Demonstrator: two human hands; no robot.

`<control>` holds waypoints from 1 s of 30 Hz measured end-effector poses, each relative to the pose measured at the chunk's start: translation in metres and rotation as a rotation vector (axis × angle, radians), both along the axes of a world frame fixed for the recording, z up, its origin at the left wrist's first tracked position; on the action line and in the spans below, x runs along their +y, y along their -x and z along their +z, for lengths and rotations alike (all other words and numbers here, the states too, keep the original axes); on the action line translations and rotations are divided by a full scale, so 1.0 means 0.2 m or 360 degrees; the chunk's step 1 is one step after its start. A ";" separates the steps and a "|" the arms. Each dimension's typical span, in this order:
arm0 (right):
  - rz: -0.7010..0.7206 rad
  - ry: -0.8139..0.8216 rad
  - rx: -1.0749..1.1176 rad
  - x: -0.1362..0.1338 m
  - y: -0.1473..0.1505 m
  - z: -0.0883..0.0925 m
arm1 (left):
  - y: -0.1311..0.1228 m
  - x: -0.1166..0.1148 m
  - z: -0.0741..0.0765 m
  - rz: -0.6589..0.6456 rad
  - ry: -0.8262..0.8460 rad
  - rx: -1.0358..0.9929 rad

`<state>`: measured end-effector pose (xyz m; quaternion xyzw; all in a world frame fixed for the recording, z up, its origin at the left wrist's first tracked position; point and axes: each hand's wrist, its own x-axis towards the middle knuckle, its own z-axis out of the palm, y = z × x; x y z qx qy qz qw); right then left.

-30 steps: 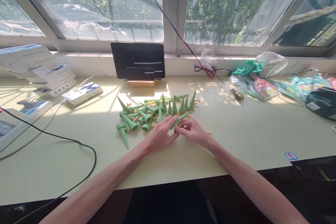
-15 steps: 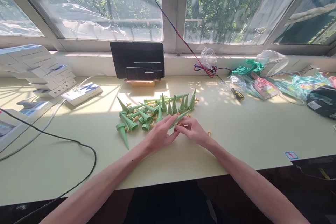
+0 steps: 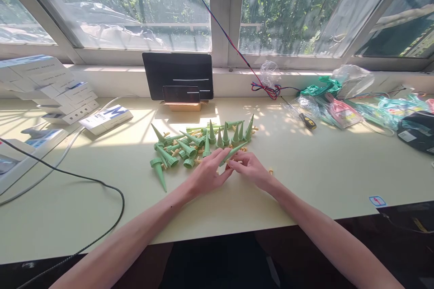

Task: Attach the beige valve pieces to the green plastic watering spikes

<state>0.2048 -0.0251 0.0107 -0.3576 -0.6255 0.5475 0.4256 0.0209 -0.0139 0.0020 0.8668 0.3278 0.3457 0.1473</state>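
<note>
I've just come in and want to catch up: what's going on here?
At a table, a person's left hand holds a tilted green cone, with the right hand at its wide end; whether that hand grips anything is hard to tell. Other cones lie jumbled to the left, several upright cones stand just beyond the hands, and a small tan peg sits apart to the right.

The left grip (image 3: 210, 171) is partly hiding the held green cone's (image 3: 236, 150) wide end; the right grip's (image 3: 252, 169) fingers are obscuring whatever they are pinching. Far left of both grips, the picture's edge is cutting off stacked boxes (image 3: 44, 76), their fine print blurring; far right, a black item (image 3: 418, 134).
</note>
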 end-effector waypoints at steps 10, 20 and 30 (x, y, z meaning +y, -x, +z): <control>0.0016 0.0109 0.0080 0.00 0.00 -0.01 | 0.00 0.00 0.00 -0.0011 0.0004 -0.0022; -0.0078 -0.0026 0.0021 -0.01 0.01 0.00 | 0.00 0.01 0.02 -0.0026 -0.0133 -0.0008; -0.0076 -0.0056 0.0019 -0.01 0.01 0.00 | 0.00 0.01 0.01 -0.0038 -0.0114 -0.0018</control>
